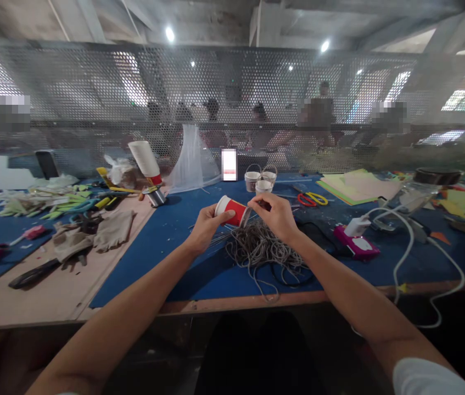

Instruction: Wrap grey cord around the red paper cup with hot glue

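Note:
A red and white paper cup (237,212) is tilted on its side above the blue table mat, with my left hand (209,226) wrapped round it. At the cup's right end, my right hand (275,215) has its fingertips pinched together; whatever they hold is too small to make out. Just below both hands lies a tangled heap of grey cord (263,249). Beyond them stand several small white cups with thin loop handles (264,186).
Red- and yellow-handled scissors (312,199) and coloured paper sheets (358,185) lie at right, near a pink power socket (356,242) with white cables. At left are stacked paper cups (145,159), a wire spool (156,196), work gloves (113,230) and black-handled pliers (37,273). Perforated metal mesh (232,99) rises behind.

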`<state>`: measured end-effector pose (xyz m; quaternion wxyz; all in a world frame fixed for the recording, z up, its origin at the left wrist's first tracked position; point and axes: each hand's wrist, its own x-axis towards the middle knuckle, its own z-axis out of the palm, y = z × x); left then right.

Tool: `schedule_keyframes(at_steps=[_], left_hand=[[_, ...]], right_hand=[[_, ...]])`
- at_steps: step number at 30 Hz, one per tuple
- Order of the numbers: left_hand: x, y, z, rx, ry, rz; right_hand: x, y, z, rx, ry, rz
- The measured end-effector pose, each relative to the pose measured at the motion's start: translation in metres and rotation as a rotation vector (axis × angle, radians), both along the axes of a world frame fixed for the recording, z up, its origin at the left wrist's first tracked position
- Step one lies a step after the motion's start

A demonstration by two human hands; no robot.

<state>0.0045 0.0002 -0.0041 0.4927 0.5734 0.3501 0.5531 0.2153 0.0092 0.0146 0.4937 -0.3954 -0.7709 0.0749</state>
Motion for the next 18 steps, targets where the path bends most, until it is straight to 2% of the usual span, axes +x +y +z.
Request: schedule_keyframes(at_steps=[10,18], left_hand=[[0.0008,0.0003,-0.0016,-0.023,-0.024,-0.02],[0.0006,0.0002,-0.0013,-0.034,-0.047,-0.06]], right_hand=[[0.0024,0.0042,-0.002,-0.031,0.0,0.009],[0.0026,0.0055,0.0002,-0.117,0.037,0.034]])
